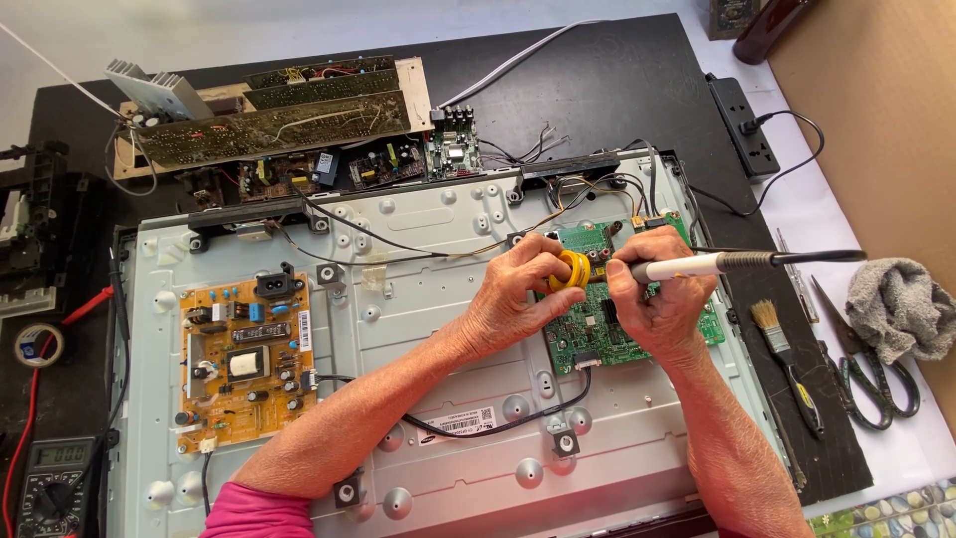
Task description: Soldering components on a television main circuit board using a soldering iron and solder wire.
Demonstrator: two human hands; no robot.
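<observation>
Over green circuit board (637, 334): soldering iron (697, 265), right hand (657, 299) closed round its white handle, long axis level, tip toward left hand (518, 294); left fingers pinch yellow solder spool (576, 270) just beside tip. Risk: a slip could burn fingers or bridge contacts. Right of grip: brush (787, 354), scissors (866, 369)

Black bench mat (617, 90) w/ opened TV chassis (438, 339), power strip (742, 125), brush (787, 364), scissors (866, 374), rag (901, 304).
</observation>
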